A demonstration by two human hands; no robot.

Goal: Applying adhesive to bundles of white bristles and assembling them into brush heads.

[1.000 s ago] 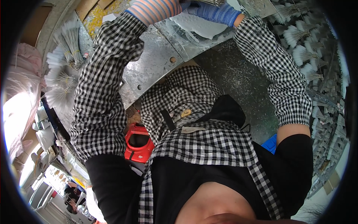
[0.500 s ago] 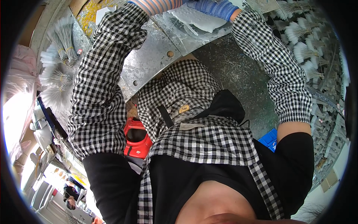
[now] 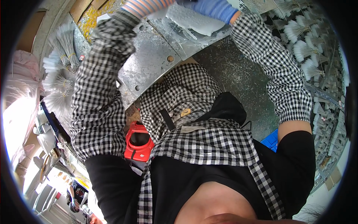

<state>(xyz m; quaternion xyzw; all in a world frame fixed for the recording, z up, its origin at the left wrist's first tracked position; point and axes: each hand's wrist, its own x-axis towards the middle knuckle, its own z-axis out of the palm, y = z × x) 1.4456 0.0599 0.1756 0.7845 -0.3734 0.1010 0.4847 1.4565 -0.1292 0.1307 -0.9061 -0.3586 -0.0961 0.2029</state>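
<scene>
Both gloved hands [image 3: 179, 7] rose, now cropped at top, grip unreadable, over white sheet [image 3: 194, 20].

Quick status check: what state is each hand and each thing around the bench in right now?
left hand: in a striped glove, raised at the top edge, fingers cut off by the frame.
right hand: in a blue glove, resting on the white sheet.
white sheet: lying flat on the metal plate.
metal plate: flat, bare bolt holes showing.
red container: open, below the bench.
</scene>
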